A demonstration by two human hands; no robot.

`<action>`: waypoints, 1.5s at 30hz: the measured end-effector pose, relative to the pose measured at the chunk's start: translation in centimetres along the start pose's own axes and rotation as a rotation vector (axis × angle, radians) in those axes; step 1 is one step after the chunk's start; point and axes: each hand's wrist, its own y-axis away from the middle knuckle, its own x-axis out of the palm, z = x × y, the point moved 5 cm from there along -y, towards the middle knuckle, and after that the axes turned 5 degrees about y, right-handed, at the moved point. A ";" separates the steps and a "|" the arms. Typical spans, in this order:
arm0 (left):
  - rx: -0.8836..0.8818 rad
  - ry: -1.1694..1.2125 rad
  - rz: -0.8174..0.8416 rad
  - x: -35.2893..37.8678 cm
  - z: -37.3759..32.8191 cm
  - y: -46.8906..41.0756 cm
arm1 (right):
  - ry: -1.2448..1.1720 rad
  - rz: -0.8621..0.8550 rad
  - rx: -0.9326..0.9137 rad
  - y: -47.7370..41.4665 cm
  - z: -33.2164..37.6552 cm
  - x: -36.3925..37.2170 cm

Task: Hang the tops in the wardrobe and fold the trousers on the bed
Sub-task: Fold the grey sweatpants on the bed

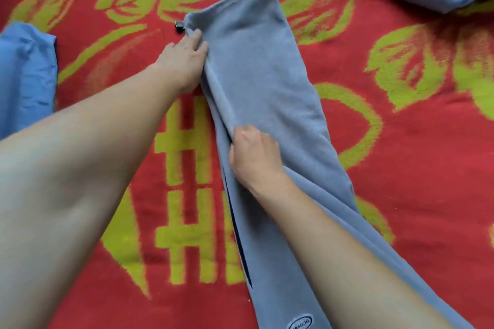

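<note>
Grey-blue fleece trousers (267, 67) are lying on the red and green blanket (401, 168), their long axis running from the upper centre of the frame down to the lower right. The left hand (181, 61) is gripping their left edge near the far end, fingers curled over the cloth. The right hand (254, 157) is pinching a ridge of fabric at mid-length on that same edge. With both hands sitting along the left side, the fold is probably heading across, toward the right edge.
</note>
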 end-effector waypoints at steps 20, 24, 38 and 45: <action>-0.112 0.424 -0.411 1.8 -0.1 5.9 | -0.125 0.196 -0.067 3.0 -0.1 3.7; -0.029 0.522 -0.394 4.1 -6.3 12.4 | -0.127 0.023 0.055 8.6 -5.3 1.5; 0.427 0.422 -0.207 5.1 -22.6 25.0 | 0.071 0.273 0.877 37.6 -23.6 3.5; 0.547 0.164 -0.122 9.2 -34.1 32.7 | 0.318 0.002 0.740 43.7 -25.7 3.4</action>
